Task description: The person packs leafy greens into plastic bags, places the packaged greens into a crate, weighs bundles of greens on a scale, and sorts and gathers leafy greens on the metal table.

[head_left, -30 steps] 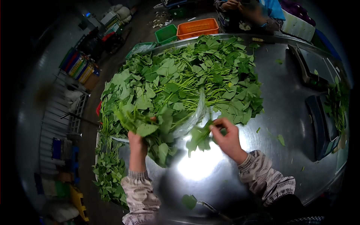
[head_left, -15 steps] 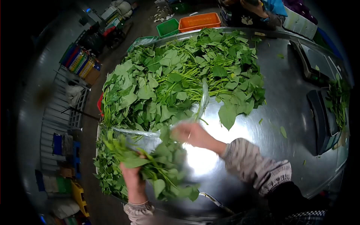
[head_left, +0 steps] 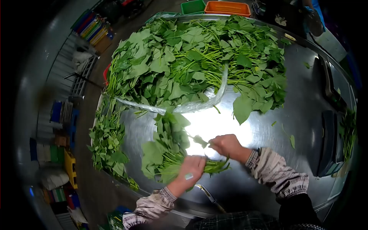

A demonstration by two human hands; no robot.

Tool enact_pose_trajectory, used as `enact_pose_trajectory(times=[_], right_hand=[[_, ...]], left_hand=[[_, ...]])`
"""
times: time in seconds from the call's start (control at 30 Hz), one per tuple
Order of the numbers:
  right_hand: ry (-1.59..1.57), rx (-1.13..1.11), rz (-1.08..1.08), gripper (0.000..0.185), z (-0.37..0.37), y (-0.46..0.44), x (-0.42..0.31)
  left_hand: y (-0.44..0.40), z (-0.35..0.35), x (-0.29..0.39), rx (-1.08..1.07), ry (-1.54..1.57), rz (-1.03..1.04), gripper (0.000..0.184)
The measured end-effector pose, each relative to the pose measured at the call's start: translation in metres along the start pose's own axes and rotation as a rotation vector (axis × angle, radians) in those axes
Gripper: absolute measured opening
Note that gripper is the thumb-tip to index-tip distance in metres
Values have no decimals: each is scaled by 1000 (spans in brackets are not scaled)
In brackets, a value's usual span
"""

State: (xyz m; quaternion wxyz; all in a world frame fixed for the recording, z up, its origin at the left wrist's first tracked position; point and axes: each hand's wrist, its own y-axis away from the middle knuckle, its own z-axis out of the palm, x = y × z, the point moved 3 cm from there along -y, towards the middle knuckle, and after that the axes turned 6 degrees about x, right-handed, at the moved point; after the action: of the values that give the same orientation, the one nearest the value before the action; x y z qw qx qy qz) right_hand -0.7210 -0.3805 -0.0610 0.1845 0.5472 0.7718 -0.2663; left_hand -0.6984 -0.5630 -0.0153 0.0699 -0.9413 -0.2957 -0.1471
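Note:
My left hand [head_left: 190, 170] is wrapped round the stems of a bunch of leafy greens [head_left: 167, 132], whose leaves point up and left and whose stem ends stick out on the right. To its right, my right hand [head_left: 229, 147] is closed in a pinch on a leaf stem [head_left: 200, 141], a small leaf on it blurred. Beyond both hands lies a large heap of leafy greens [head_left: 168, 69], with a roll of clear plastic film [head_left: 191, 105] along its near edge. All this is on a shiny metal table [head_left: 264, 134].
A smaller strip of greens [head_left: 109, 138] lies along the table's left edge. Dark tray-like devices [head_left: 329, 142] stand at the right, beside more greens [head_left: 348, 134]. A thin curved tool [head_left: 207, 193] lies near the front edge. An orange crate [head_left: 228, 8] and another person [head_left: 283, 11] are behind the table.
My left hand has moved right with the bunch and turned it, so the stems now point right. My right hand has moved right and nearer and now pinches a leaf stem.

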Motion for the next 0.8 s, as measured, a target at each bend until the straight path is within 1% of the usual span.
enact_pose_trajectory(times=[0.03,0.1,0.2,0.23,0.3,0.33,0.37,0.4,0.43,0.47,0.5,0.53,0.63,0.67,0.7,0.77,0.8], right_hand=[[-85,53,11,17,2,11,-5],[-109,1,22,20,-2,17,-16],[-80,-113,3,20,32,29,-7],[-165,-133,-31,20,42,31,-7],[-219,-317,-147,20,35,16,-26],[-211,-508,-198,24,30,1,-25],[-356,-537,-246,28,17,-21,-16],[-284,-309,-167,32,3,-45,-8],[-438,-166,70,27,-23,-79,-4],[-304,161,-17,21,-47,-108,5],[-99,393,-76,17,-72,-128,10],[152,463,-47,17,-76,-138,33],[489,59,273,15,-52,-107,107],[536,147,226,14,-47,-88,116],[510,67,344,14,-53,-80,109],[404,93,298,16,-68,-82,108],[359,210,281,19,-76,-94,103]], left_hand=[[4,3,2,83,-20,42,44],[7,-3,9,251,-64,124,44],[4,-18,4,223,-79,56,45],[2,-18,-1,206,-86,77,40],[1,-6,-19,172,-106,112,31],[5,11,-29,115,-14,73,20],[6,7,-28,153,-23,68,16],[6,0,-24,189,-30,66,13],[8,-6,-20,220,-32,65,10],[12,-9,-18,207,-33,28,11],[18,-6,-21,199,-51,-7,13],[24,-1,-24,189,-58,-25,15],[24,-2,-28,153,-14,-71,20],[21,-3,-29,151,6,-107,22],[18,0,-31,142,24,-120,22],[16,6,-32,108,52,-161,24],[13,4,-32,73,42,-161,24]])
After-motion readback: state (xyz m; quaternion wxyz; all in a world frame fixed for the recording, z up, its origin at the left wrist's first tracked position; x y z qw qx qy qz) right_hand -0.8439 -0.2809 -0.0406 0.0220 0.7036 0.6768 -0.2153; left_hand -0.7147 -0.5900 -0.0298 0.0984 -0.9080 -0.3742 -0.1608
